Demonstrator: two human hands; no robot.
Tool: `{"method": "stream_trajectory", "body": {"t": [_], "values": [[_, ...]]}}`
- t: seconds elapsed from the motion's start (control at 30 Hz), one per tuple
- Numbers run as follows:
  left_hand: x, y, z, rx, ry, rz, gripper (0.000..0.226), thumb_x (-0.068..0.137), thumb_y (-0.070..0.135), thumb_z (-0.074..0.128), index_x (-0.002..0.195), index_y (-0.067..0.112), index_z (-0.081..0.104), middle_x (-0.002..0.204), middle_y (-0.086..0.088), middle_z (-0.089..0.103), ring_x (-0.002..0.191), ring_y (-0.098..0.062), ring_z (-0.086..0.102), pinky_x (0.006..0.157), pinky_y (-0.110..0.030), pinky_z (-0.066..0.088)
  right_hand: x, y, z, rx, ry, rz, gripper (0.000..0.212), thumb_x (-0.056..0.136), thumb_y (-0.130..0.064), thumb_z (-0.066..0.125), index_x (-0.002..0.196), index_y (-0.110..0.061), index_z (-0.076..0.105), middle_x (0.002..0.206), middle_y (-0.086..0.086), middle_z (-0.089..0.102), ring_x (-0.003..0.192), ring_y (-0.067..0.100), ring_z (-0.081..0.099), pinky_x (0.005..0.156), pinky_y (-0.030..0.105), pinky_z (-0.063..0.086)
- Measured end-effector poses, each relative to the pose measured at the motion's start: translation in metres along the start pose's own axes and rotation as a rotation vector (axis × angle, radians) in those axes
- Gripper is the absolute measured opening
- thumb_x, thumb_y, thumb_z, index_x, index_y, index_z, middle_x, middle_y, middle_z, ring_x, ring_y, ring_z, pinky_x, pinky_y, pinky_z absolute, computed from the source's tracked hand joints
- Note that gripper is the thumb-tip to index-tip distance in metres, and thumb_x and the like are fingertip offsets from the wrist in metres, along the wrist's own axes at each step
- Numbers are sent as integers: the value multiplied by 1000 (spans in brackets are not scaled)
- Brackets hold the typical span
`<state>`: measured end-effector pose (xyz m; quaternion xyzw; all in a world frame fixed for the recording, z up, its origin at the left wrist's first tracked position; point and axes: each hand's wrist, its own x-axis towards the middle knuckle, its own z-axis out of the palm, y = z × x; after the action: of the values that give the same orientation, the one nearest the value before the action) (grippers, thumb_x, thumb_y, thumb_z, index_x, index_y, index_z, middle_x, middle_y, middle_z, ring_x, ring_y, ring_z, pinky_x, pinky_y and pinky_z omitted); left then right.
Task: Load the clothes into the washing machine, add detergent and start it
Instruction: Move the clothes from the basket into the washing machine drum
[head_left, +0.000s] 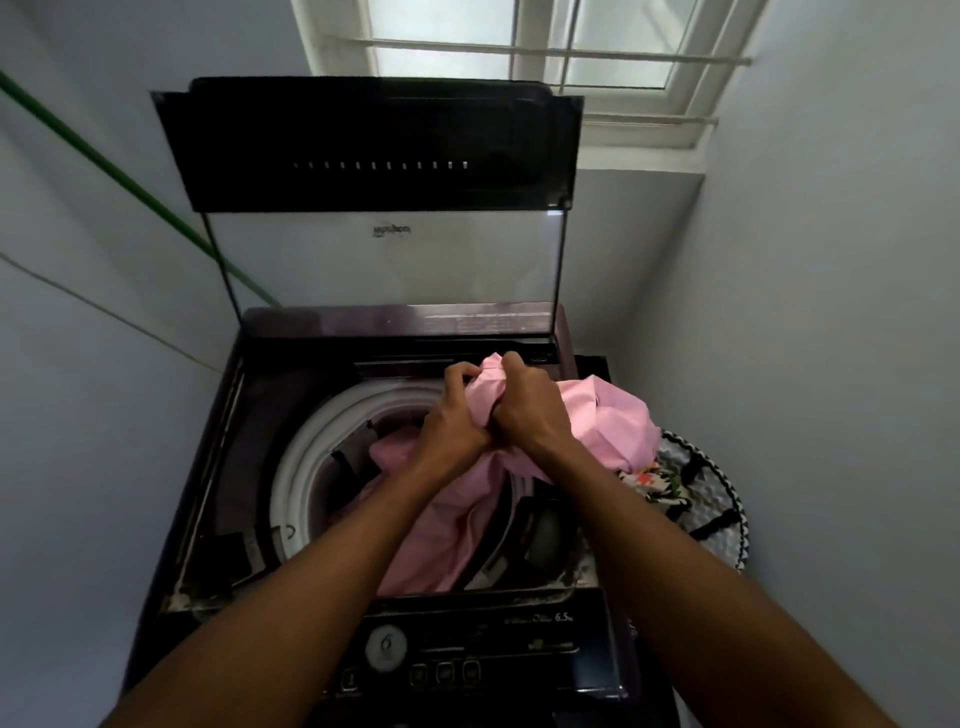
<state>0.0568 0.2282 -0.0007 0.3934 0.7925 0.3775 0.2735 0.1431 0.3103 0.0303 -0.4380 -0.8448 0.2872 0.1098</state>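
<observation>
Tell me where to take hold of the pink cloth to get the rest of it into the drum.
Probably grip the pink cloth at the bulging bunch lying over the washer's right rim, coming from above on the right. That part lies outside the drum, beyond where the left hand and right hand hold it.

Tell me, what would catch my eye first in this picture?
Most striking is the pink cloth, bunched up at the centre over the washing machine's drum opening, with the left hand and right hand both holding it side by side in a tight grip. Behind it the machine's lid stands raised. At the right, a laundry basket with patterned clothes sits beside the machine.
</observation>
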Motion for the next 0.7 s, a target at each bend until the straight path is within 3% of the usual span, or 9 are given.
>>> {"method": "stream_trajectory", "body": {"t": [0.13,0.23,0.4,0.5,0.63,0.7], "values": [[-7,-28,-34,-40,61,-39,75,67,24,82,122,37,33,109,1,65,91,-22,65,74,-33,52,1,-29,26,66,-74,-19,26,80,-12,62,100,-14,45,99,21,66,91,42,62,63,32,33],[-16,-50,-49,-45,83,-56,71,68,18,80,122,33,37,111,2,63,94,-18,63,73,-28,47,-4,-42,49,133,-130,-19,28,80,-13,65,97,-14,43,100,21,66,93,40,62,64,33,35],[-26,-81,-60,19,85,-99,62,68,15,72,121,30,42,117,-3,58,101,-21,61,79,-31,47,-11,-43,88,237,-222,-2,44,76,-10,71,114,-3,51,107,17,68,99,34,64,68,30,40],[-26,-91,-58,140,-10,-128,63,67,16,73,125,24,49,123,-10,51,111,-29,55,89,-34,46,-12,-33,97,160,-316,49,54,78,-17,75,123,1,50,115,16,64,106,33,63,69,27,38],[-21,-84,-52,516,-171,-177,54,78,43,70,128,27,56,138,-3,42,131,-27,37,108,-43,35,-13,-14,91,-10,-526,34,53,75,-22,81,120,-2,60,112,14,66,104,30,64,74,31,46],[-17,-78,-44,574,-245,-144,47,83,39,65,129,29,57,142,-2,40,133,-27,36,109,-42,34,-15,-4,82,-36,-421,-10,40,75,-18,75,113,-8,66,109,9,69,103,27,65,72,26,43]]}}
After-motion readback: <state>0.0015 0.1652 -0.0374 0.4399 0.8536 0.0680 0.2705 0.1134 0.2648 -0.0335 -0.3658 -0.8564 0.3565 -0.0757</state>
